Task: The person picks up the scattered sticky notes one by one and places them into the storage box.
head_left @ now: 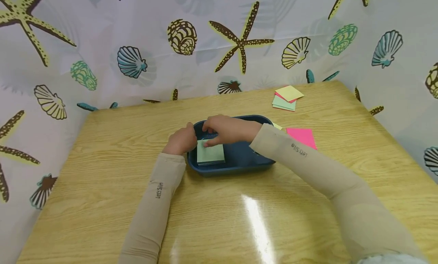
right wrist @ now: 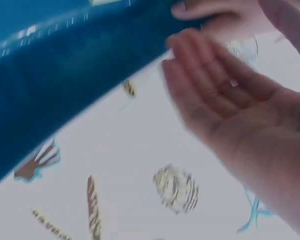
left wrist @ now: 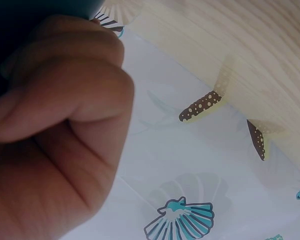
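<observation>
On the worktop [head_left: 116,173], left hand [head_left: 182,139] grips the left end of the tray [head_left: 236,169]; right hand [head_left: 230,129], loose and empty, hovers over green notes [head_left: 211,155].

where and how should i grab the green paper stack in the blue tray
Probably best pinched by its right edge, coming from above and the right: the green paper stack lies flat in the left end of the blue tray, with bare tray floor beside that edge, while the left hand is at the tray's left end.
</observation>
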{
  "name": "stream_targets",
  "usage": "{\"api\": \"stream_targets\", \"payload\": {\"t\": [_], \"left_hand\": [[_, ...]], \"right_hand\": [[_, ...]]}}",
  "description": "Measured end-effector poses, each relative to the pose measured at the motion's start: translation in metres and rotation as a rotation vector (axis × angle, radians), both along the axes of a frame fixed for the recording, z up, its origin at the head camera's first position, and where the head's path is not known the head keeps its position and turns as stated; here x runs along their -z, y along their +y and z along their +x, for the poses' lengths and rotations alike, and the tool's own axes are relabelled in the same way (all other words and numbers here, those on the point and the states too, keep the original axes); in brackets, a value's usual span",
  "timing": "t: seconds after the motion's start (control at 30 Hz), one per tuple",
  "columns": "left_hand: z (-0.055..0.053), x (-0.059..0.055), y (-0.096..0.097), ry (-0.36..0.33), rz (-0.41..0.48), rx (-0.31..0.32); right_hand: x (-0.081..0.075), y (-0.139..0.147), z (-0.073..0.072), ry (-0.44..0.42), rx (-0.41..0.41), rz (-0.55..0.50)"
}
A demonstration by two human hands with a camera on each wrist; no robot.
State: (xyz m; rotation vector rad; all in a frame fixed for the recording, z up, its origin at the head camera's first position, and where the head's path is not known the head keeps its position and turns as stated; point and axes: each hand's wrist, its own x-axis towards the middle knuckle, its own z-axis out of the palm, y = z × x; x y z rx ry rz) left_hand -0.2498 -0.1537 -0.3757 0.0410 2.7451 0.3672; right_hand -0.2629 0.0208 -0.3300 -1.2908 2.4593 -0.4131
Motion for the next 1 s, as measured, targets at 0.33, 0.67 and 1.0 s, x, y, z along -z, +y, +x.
{"api": "stream_targets", "payload": {"t": [0.33, 0.67, 1.0], "left_hand": [[0.0, 0.001, -0.004, 0.004, -0.012, -0.009], [0.002, -0.003, -0.002, -0.008, -0.001, -0.013], [0.0, 0.001, 0.0, -0.005, 0.006, -0.014]], "right_hand": [[-0.015, 0.066, -0.032, 0.098, 0.204, -0.388], [0.011, 0.146, -0.091, 0.158, 0.619, -0.349], [0.044, 0.193, -0.122, 0.135, 0.793, -0.179]]}}
